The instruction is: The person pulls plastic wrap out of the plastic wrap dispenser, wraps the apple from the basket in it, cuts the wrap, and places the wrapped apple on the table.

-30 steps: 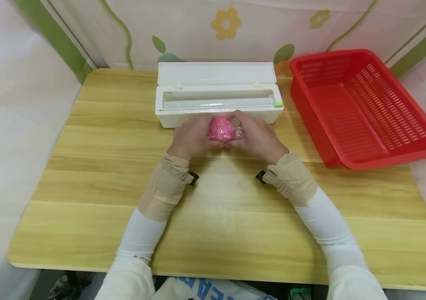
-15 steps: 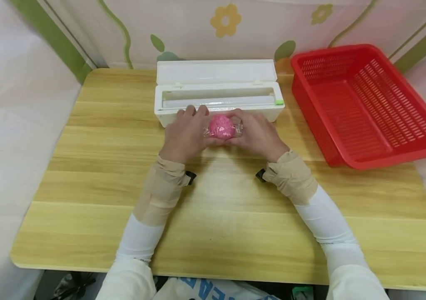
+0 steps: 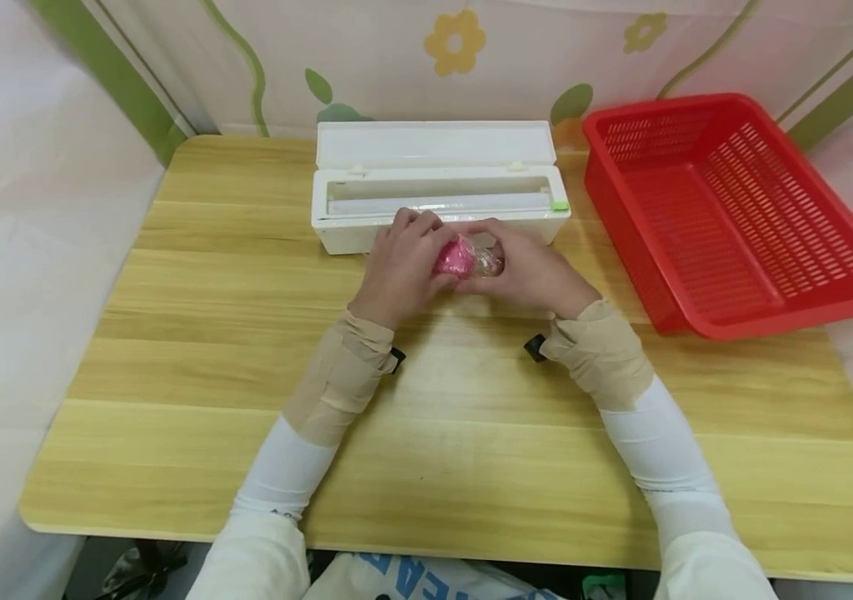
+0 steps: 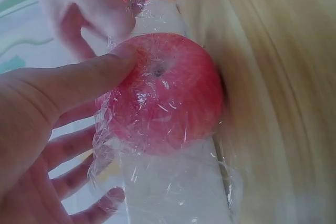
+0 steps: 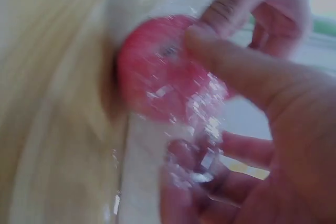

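Both hands on one item: red apple [image 3: 455, 257] wrapped in clear cling film [image 3: 488, 262], held just above the desk [image 3: 172, 375] near the middle of its far edge, directly in front of the white film dispenser box [image 3: 437, 200]. Left hand [image 3: 402, 267] curled around the apple's left side, thumb pressed at the stem dimple per the left wrist view [image 4: 157, 69], remaining fingers [image 4: 79, 148] spread loosely behind the film. Right hand [image 3: 531, 271] gripping from the right, thumb [image 5: 236, 64] laid across the apple's top, fingers pinching a bunched wad of film [image 5: 197, 158] on that side. Film [image 4: 173, 182] tight over the fruit, wrinkled, a loose flat tail trailing off one end. Cannot tell from the wrist views whether the apple touches the desk surface; both blurred. Dispenser box sitting at the far edge, centre, lid [image 3: 434, 143] flipped open toward the wall, roll [image 3: 434, 202] visible inside, small green tab [image 3: 559, 206] at its right end. Red slotted basket [image 3: 734, 208] at the far right corner, well apart from the hands, partly overhanging the right edge. Beige wrist wraps over white sleeves on both forearms, small black clip at each wrist [image 3: 396, 358] [image 3: 534, 347].
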`<action>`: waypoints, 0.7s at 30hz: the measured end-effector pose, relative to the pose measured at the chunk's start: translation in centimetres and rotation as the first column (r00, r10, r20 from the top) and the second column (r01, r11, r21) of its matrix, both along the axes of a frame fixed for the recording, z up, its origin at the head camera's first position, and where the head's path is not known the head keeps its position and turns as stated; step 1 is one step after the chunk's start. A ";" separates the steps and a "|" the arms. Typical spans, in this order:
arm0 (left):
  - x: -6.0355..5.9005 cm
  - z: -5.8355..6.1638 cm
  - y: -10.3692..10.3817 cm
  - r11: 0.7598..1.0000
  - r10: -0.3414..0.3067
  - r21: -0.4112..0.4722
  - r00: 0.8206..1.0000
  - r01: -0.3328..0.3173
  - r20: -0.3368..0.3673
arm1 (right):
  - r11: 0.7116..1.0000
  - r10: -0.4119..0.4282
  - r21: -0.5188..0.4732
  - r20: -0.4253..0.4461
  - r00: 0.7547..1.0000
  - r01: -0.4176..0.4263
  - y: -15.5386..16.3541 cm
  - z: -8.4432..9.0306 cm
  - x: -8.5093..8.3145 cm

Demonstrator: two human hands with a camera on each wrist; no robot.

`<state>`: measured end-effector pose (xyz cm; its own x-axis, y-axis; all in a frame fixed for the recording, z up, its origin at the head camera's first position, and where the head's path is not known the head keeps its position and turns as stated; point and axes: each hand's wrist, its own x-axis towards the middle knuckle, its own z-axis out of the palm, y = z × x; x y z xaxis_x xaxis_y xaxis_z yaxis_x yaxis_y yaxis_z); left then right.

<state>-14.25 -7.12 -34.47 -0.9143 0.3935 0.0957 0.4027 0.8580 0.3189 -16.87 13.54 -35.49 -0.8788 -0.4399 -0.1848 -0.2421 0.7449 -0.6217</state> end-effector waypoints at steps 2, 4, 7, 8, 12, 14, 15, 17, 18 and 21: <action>0.0 0.0 -0.1 1.000 -0.002 0.009 1.000 0.002 -0.011 | 0.999 -0.011 -0.042 0.046 0.999 0.013 0.6 0.3 -0.1; -0.1 -0.1 -0.1 0.999 -0.003 0.034 1.000 0.003 -0.014 | 0.996 -0.022 -0.088 0.080 0.997 0.029 1.1 0.6 -0.2; -0.1 -0.1 -0.3 0.997 -0.006 0.079 1.000 0.006 -0.004 | 0.989 -0.033 -0.138 0.096 0.995 0.046 1.4 0.9 -0.3; -0.1 -0.1 -0.3 0.996 -0.007 0.087 1.000 0.007 -0.002 | 0.988 -0.040 -0.145 0.101 0.994 0.054 1.5 0.9 -0.3; -0.2 -0.1 -0.6 0.994 -0.010 0.109 1.000 0.008 0.018 | 0.988 -0.090 -0.119 0.083 0.992 0.100 1.7 1.2 -0.2; -0.2 -0.1 -0.6 0.994 -0.016 0.111 0.999 0.012 0.028 | 0.985 -0.136 -0.102 0.066 0.988 0.142 2.1 1.4 -0.2; -0.2 -0.1 -0.7 0.994 -0.021 0.111 0.999 0.018 0.034 | 0.982 -0.159 -0.098 0.054 0.986 0.164 2.4 1.6 -0.1; -0.2 0.0 -0.7 0.993 -0.034 0.112 0.998 0.029 0.046 | 0.974 -0.202 -0.099 0.025 0.979 0.204 3.0 2.1 -0.1; -0.1 0.0 -0.7 0.993 -0.039 0.112 0.998 0.034 0.050 | 0.968 -0.228 -0.106 0.011 0.974 0.228 3.3 2.3 -0.1; 0.0 0.0 -0.5 0.993 -0.056 0.107 0.997 0.051 0.050 | 0.949 -0.298 -0.125 -0.055 0.953 0.290 4.3 2.9 -0.1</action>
